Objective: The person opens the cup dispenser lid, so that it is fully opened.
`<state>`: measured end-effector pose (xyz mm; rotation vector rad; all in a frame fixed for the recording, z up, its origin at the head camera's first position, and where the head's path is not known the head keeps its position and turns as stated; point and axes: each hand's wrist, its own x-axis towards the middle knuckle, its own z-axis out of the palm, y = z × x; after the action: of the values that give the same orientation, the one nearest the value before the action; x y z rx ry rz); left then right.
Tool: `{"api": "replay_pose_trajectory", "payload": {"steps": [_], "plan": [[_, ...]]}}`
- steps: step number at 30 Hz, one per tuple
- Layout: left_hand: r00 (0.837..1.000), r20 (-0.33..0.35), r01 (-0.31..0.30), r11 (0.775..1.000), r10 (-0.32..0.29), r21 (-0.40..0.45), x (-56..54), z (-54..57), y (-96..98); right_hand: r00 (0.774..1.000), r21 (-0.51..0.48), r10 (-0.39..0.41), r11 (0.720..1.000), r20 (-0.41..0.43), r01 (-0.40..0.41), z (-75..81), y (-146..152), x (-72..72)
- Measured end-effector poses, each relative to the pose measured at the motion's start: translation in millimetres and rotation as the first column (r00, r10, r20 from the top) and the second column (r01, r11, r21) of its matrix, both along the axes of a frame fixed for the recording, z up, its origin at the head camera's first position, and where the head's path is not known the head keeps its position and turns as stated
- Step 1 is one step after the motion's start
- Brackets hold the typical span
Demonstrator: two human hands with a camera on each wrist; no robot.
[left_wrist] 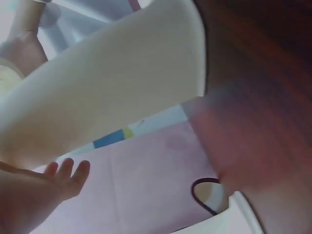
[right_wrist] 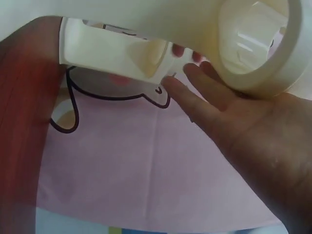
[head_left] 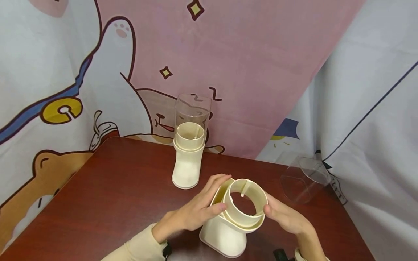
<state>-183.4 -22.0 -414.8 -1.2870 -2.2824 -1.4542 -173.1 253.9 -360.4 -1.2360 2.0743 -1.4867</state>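
A cream plastic stand [head_left: 223, 235] with a round ring [head_left: 232, 206] at its top stands upright near the table's front. My left hand [head_left: 196, 210] rests against the left of its upper part, the thumb lying along the front of the rim. On the other side, my right hand [head_left: 287, 217] touches the ring with the thumb at its edge; its fingers are mostly hidden in the head view. The right wrist view shows this hand [right_wrist: 243, 122] with straight, spread fingers beside the ring. Loosely extended fingers of a hand [left_wrist: 68, 178] appear below the stand [left_wrist: 112, 83] in the left wrist view.
Behind stands a similar cream stand [head_left: 187, 168] with a clear plastic container [head_left: 192, 107] around its ring. Another clear container [head_left: 303, 181] sits at the right back of the brown table [head_left: 107, 188]. Printed cloth [head_left: 245, 72] hangs along the table's back and sides.
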Motion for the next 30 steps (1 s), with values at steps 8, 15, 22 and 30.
{"api": "replay_pose_trajectory", "payload": {"steps": [8,15,22,30], "plan": [[0.942,-0.072,-0.333,0.9,0.327,-0.282,60.2,55.9,-18.9,1.0,-0.146,-0.01,0.989,0.001,0.01,-4.7,-23,-13.8],[0.904,-0.303,-0.422,0.739,0.301,-0.525,84.6,50.3,-6.6,0.998,-0.109,0.071,0.992,0.002,-0.07,-4.8,-20,-12.7],[0.941,-0.16,-0.337,0.806,0.298,-0.487,51.5,43.4,-12.5,0.997,0.055,-0.051,0.997,-0.06,0.054,3.7,-9,7.9],[0.982,-0.118,-0.179,0.917,0.145,-0.356,15.3,31.7,-22.7,0.934,0.242,-0.222,0.925,-0.28,0.292,19.9,-16,30.2]]}}
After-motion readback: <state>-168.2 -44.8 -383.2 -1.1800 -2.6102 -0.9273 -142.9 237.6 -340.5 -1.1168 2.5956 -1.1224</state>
